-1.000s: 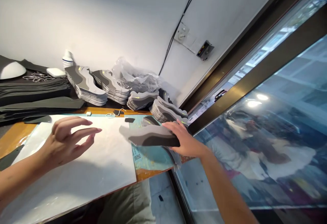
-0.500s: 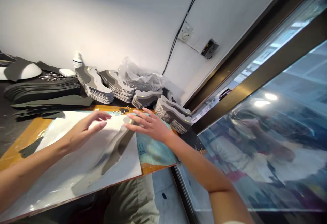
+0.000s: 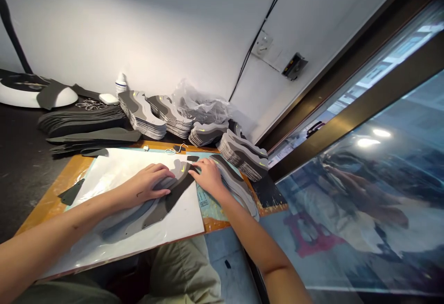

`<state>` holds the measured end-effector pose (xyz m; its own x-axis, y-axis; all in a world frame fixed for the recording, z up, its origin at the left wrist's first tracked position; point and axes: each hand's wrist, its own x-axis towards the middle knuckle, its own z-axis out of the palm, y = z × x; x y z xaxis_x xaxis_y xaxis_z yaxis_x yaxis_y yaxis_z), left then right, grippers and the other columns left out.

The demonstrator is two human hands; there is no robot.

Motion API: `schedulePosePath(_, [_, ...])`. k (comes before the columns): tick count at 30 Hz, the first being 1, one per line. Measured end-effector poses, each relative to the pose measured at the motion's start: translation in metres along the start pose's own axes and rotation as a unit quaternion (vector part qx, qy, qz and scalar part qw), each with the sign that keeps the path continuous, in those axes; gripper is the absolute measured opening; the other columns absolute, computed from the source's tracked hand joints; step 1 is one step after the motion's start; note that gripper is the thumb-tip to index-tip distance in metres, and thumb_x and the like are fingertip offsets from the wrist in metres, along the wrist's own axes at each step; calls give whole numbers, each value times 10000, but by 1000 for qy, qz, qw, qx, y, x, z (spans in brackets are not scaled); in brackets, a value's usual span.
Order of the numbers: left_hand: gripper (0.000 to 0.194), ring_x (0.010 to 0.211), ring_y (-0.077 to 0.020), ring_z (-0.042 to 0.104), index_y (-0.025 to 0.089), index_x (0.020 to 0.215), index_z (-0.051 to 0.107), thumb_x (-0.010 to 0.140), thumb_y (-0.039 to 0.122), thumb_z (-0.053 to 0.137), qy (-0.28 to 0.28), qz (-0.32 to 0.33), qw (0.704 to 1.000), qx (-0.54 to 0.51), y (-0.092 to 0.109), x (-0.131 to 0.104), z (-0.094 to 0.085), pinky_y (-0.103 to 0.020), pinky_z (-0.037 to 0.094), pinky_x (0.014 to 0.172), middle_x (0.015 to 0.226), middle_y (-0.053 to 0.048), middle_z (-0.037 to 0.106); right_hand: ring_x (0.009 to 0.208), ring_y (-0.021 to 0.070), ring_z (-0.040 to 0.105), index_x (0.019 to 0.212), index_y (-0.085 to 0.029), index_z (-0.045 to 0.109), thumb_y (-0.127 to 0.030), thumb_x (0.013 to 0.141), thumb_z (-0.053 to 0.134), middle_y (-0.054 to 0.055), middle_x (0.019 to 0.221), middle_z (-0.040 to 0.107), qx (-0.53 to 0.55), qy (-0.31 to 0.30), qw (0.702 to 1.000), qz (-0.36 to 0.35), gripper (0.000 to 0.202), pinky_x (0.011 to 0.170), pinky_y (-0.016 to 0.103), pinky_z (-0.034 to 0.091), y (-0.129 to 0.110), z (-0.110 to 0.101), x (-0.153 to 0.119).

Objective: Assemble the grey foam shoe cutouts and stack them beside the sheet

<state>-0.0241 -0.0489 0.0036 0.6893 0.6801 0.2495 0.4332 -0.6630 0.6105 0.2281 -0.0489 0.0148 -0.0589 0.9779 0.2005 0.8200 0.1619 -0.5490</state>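
Note:
On the white sheet (image 3: 123, 163) in front of me lies a curved grey shoe-upper panel (image 3: 164, 204) with a small yellow swoosh near its top end. Across its left side rests my left hand (image 3: 147, 183), palm down, thumb apart from the fingers. Thumb and forefinger of my right hand (image 3: 208, 177) close at the panel's upper right edge, beside the swoosh. A second layered grey panel (image 3: 239, 186) shows to the right of that hand, partly behind the wrist.
Stacks of grey swoosh panels (image 3: 142, 114) line the wall side, with another stack (image 3: 243, 153) at right. Dark strips (image 3: 83, 121) lie piled at left, near a white bottle (image 3: 121, 84). Crumpled clear plastic (image 3: 201, 102) sits behind. A glass window (image 3: 347, 193) borders the right.
Both hands have come down onto the panel from just above it; the right hand's spread fingers have drawn together. A layered panel now lies at right. The view has shifted left.

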Motion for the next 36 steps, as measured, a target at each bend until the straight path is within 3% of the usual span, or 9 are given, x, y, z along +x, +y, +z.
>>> schedulePosePath(4, [405, 1073, -297, 553, 210, 1183, 632, 850, 441, 635, -10, 6, 1000, -4, 1, -1, 1, -417, 459, 952, 1155, -105, 600, 1060, 243, 558, 856, -206, 687, -252, 691, 764, 51, 1008, 667, 145, 6, 988, 51, 188, 1005, 396, 384, -1, 4, 7])
schedulePosePath(11, [518, 1098, -257, 553, 256, 1290, 532, 846, 502, 635, 30, -37, 990, -135, 10, -4, -7, -362, 488, 931, 1283, -84, 549, 688, 149, 585, 842, -205, 541, -504, 760, 649, -9, 713, 624, 301, -24, 947, 112, 328, 647, 268, 452, -9, -7, 16])
schedulePosePath(16, [480, 994, -235, 570, 201, 1175, 568, 841, 544, 610, 228, -145, 937, -222, -2, 0, -19, -324, 481, 839, 1091, -64, 595, 682, 127, 549, 802, -217, 561, -502, 632, 782, -21, 773, 611, 325, -33, 940, 100, 398, 600, 231, 407, -4, -107, 13])
schedulePosePath(19, [450, 919, -201, 556, 198, 1123, 576, 808, 513, 640, 294, -171, 904, -259, -12, 3, -23, -277, 452, 745, 1032, -39, 588, 682, 133, 548, 856, -207, 610, -470, 770, 682, -14, 772, 608, 213, -144, 966, 33, 286, 650, 258, 432, 3, -172, 18])
schedulePosePath(21, [445, 891, -192, 546, 204, 1107, 579, 788, 505, 652, 297, -181, 899, -265, -17, 3, -22, -264, 433, 700, 1038, -34, 590, 727, 146, 568, 858, -189, 635, -417, 860, 578, 8, 815, 637, 75, -186, 980, -7, 235, 723, 291, 456, 9, -186, 29])
schedulePosePath(25, [429, 915, -192, 539, 219, 1088, 581, 783, 512, 654, 285, -170, 908, -258, -24, 4, -18, -263, 432, 724, 1038, -20, 590, 879, 176, 608, 854, -178, 661, -254, 873, 558, 30, 924, 679, -1, -181, 983, -32, 130, 891, 347, 456, 23, -145, 51])
schedulePosePath(29, [430, 946, -196, 538, 219, 1108, 573, 808, 520, 636, 268, -160, 918, -243, -28, 3, -15, -264, 436, 759, 1046, -16, 584, 1240, 214, 503, 1132, -206, 625, -230, 884, 565, 88, 1279, 602, -44, -106, 992, -42, 256, 1084, 394, 353, 39, -93, 47])
schedulePosePath(32, [414, 987, -206, 525, 214, 1119, 559, 840, 513, 619, 261, -162, 922, -235, -25, 2, -17, -270, 443, 799, 1073, -18, 574, 1291, 261, 484, 1298, -220, 540, -366, 910, 569, 120, 1376, 548, -67, -68, 995, -25, 415, 1098, 452, 339, 54, -88, 19])
schedulePosePath(36, [415, 979, -225, 540, 212, 1089, 558, 844, 542, 612, 246, -166, 928, -224, -19, 1, -20, -291, 457, 810, 1048, -25, 571, 1331, 357, 464, 1479, -228, 365, -541, 742, 737, 163, 1494, 442, -99, -62, 992, 48, 884, 1079, 508, 363, 73, -95, -29])
